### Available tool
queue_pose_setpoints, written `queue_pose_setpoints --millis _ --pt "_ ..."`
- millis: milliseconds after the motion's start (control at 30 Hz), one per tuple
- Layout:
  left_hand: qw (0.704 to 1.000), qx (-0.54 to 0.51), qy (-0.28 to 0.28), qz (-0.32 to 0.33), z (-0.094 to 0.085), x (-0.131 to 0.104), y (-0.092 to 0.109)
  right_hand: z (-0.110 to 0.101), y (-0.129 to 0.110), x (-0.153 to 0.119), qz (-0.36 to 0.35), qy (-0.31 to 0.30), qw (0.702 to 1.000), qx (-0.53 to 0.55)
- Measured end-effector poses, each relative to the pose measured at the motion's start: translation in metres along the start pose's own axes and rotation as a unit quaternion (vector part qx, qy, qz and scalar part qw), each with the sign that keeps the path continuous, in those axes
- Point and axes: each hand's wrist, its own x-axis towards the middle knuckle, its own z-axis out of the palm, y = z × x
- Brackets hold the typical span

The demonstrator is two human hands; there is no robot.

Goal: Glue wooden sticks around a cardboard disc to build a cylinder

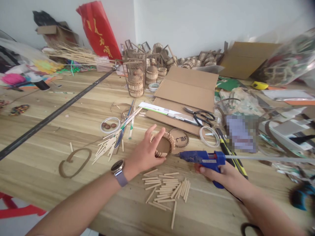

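Note:
My left hand [145,147], with a watch on its wrist, grips a small round basket [169,139] walled with short wooden sticks around a cardboard base. My right hand [223,175] is wrapped round the handle of a blue glue gun [200,157], a long clear glue stick [261,159] poking out of its back. The gun's nozzle points left, close to the basket's right side. Just below the basket lies a loose pile of cut wooden sticks [167,190]. Behind it rests a cardboard disc [179,137] with printed characters.
Scissors [200,115] and a ruler [169,113] lie on folded cardboard [188,87]. A tape roll [209,136] and a cutter knife [232,154] are near the gun. Finished stick baskets [136,85] stand at the back. Longer sticks [107,146] and a curled strip [73,164] lie left.

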Motion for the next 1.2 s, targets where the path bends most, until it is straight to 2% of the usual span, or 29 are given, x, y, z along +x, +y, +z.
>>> queue_pose_setpoints --millis 167,300,767,1200 --pt "1.000 0.006 0.004 0.002 0.001 0.000 -0.002 0.009 -0.005 0.003 -0.061 -0.018 0.993 -0.104" --pt "1.000 0.012 0.002 -0.006 0.002 0.000 -0.001 0.015 -0.011 0.002 -0.090 -0.009 0.983 -0.162" --pt "1.000 0.002 0.003 -0.006 0.002 0.000 -0.001 0.025 -0.012 0.001 -0.091 0.024 0.971 -0.220" --pt "1.000 -0.003 -0.001 -0.005 0.000 0.001 0.000 0.026 -0.015 -0.001 -0.097 0.013 0.965 -0.241"
